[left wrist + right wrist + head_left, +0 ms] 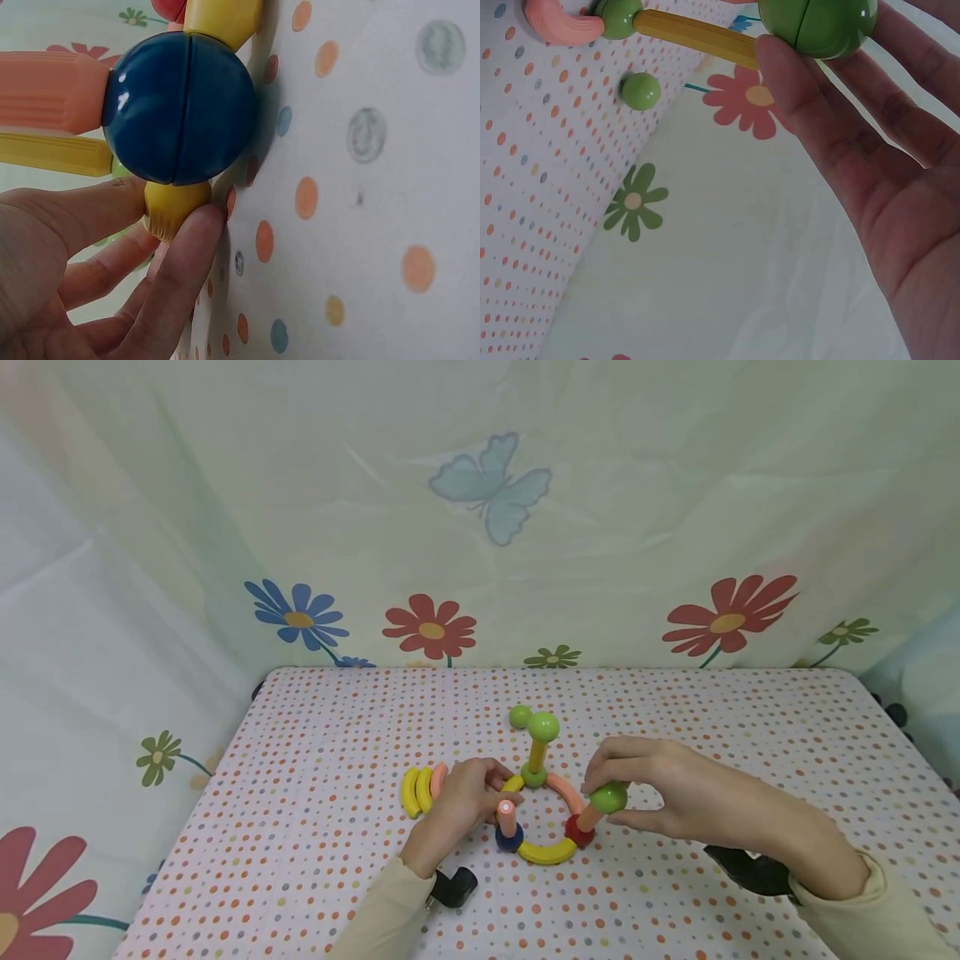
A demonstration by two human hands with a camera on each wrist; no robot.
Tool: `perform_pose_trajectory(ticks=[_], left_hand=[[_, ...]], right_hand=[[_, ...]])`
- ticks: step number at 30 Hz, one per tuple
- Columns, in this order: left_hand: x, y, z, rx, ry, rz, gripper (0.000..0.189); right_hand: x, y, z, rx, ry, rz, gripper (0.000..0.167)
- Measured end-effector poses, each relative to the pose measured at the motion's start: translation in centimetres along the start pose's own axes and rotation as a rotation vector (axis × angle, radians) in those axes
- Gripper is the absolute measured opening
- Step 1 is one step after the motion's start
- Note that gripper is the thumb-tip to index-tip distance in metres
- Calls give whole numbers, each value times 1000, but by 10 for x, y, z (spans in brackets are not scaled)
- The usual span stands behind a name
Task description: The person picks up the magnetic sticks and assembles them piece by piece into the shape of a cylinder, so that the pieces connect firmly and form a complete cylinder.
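The green ball (pixel 609 797) sits at the top of a salmon rod (pixel 590 818), above the red ball (pixel 580 831) at the near right of a ring. The right hand (pixel 667 783) pinches it between thumb and fingers. The rod slants outward in the head view, and whether the ball is fully seated cannot be told; a sideways push could lever the rod out of the red ball or twist that joint off the salmon curved piece (pixel 566 791) and the near yellow curved piece (pixel 547 853).

The left hand (pixel 467 792) pinches another yellow curved piece (pixel 176 206) next to the blue ball (pixel 180 109). If that steadying grip slackens, the whole ring might skid; if it pulls, the joint could part. Its thumb is close to the bare-topped rod (pixel 507 814) and might knock it.

The tall yellow rod (pixel 537 755), capped with a green ball, looks top-heavy should the ring jerk. Behind it, a loose green ball (pixel 521 717) could roll across the bench (pixel 337 727) if bumped.
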State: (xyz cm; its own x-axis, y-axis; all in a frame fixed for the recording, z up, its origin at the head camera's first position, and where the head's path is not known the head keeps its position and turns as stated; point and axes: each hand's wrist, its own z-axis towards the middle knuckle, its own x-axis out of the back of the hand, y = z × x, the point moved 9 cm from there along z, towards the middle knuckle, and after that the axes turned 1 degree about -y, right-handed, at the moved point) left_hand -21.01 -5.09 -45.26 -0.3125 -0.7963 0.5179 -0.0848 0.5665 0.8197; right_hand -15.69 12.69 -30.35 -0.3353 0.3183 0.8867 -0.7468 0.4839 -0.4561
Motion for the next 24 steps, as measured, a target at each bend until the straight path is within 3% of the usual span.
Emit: perform_pose_trajectory(ticks=[6,13,16,20,24], left_hand=[[1,2,2,-14,-8,-14,26],[-1,0,0,-2,-19,-31,27],[-2,-1,-1,-7,-20,-21,27],[-3,-1,-1,-15,-28,-17,27],[-1,2,1,-42,-22,15,26]], right_hand=[[0,2,1,3,35,-3,35],[-4,12,-9,-56,96,40,58],[-6,18,-16,-25,171,121,70],[-12,36,-29,14,279,311,80],[-29,63,-36,-13,348,396,70]])
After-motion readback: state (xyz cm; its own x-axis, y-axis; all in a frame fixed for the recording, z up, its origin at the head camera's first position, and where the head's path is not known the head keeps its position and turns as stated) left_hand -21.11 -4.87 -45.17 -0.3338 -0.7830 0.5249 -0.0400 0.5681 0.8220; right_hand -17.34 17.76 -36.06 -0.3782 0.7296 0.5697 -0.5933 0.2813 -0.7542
